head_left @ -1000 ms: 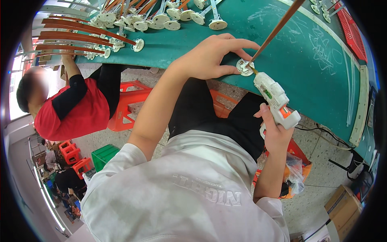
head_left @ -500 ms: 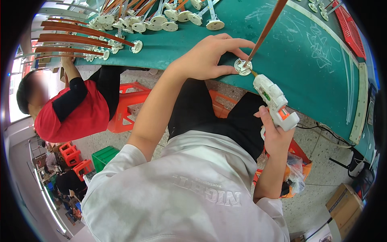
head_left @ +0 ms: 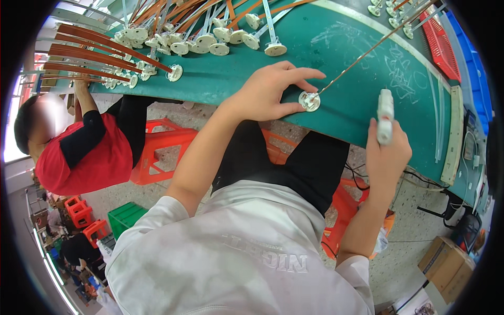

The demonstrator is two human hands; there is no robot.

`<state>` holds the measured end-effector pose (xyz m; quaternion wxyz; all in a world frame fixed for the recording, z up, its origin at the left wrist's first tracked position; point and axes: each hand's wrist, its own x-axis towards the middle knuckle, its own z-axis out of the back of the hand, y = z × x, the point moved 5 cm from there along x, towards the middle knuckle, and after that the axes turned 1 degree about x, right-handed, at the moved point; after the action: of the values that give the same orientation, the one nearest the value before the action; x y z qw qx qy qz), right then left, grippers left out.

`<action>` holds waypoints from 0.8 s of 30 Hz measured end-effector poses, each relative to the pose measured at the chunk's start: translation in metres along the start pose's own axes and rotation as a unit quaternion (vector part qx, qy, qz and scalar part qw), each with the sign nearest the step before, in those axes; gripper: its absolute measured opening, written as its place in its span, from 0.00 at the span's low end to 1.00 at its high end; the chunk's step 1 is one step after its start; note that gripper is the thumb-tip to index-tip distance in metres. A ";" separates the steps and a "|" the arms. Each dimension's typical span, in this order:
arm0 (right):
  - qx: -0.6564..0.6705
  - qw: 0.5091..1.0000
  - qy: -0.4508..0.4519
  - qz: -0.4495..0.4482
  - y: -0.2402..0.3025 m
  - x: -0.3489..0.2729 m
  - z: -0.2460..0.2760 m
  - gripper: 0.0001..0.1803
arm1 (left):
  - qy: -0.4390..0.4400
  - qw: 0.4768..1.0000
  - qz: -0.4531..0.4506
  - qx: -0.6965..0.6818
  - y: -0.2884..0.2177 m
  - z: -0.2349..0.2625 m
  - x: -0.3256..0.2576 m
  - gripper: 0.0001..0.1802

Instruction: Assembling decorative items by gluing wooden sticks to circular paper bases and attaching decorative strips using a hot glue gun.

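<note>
My left hand [head_left: 265,92] is at the table's near edge, curled around a small round white base [head_left: 310,102]. Its thumb rests against the disc's left side and another finger is close to the top rim, while the index finger stretches out past it. From the base a thin brown strip [head_left: 362,56] rises and leans to the upper right. In my right hand [head_left: 387,152] is a white glue gun [head_left: 386,115], held over the green table [head_left: 357,113] to the right of the base, its tip away from the disc.
Many finished-looking white bases with brown and silver strips [head_left: 205,42] crowd the far left of the table. A red basket [head_left: 440,47] stands at the far right near clear thin rods [head_left: 437,121]. A co-worker in red [head_left: 86,152] sits to my left. Cables [head_left: 362,173] hang below the edge.
My right hand has drawn the glue gun away from the base, to the right, and turned it upright. The strip now leans further right. My left hand stays at the base.
</note>
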<state>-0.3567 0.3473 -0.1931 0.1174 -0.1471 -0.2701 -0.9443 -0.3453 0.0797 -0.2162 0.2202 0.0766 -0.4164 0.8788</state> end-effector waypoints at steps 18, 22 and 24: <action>0.165 0.979 0.085 0.085 0.118 0.018 -0.044 0.18 | -0.032 0.999 -0.003 -0.004 -0.006 0.011 -0.005 0.35; 0.177 0.974 0.081 0.118 0.107 0.027 -0.057 0.09 | -0.054 0.998 0.004 -0.011 -0.002 0.010 -0.006 0.43; 0.141 0.980 0.064 0.122 0.104 0.048 -0.046 0.09 | -0.094 0.995 0.006 -0.027 0.000 0.015 -0.009 0.47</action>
<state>-0.3798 0.2294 -0.1640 0.2679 -0.1002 -0.3725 -0.8828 -0.3382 0.0654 -0.2093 0.1770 0.1507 -0.4592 0.8574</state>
